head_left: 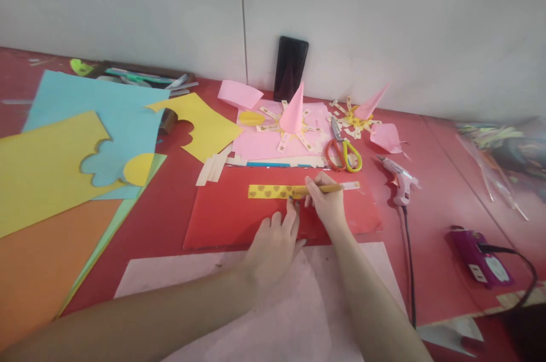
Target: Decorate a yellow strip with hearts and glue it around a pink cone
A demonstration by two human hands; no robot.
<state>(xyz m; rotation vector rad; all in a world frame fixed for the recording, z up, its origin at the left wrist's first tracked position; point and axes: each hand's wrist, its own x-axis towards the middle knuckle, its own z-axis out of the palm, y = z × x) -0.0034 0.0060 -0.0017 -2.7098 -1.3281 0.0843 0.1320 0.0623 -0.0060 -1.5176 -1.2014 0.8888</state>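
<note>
Yellow sheet (42,169) and blue sheet (106,106) far left, idle. Red sheet (226,214) centre, with a patterned yellow strip (268,191) lying flat on it. Left hand (273,245) palm down on the red sheet, fingers loosely spread, index tip right by the strip. Right hand (326,203) pinches a slim yellow tool (336,187), tip on the strip. Pen or cutter, can't tell. Risks: strip skids under tool pressure; if it's a blade, that index tip sits too close. Glue gun (398,177) cord (409,259) runs beside the right forearm, snag hazard.

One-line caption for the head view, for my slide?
Right hand holds a pencil over a yellow strip on red paper, left hand flat beside it; scissors and glue gun nearby.
</note>
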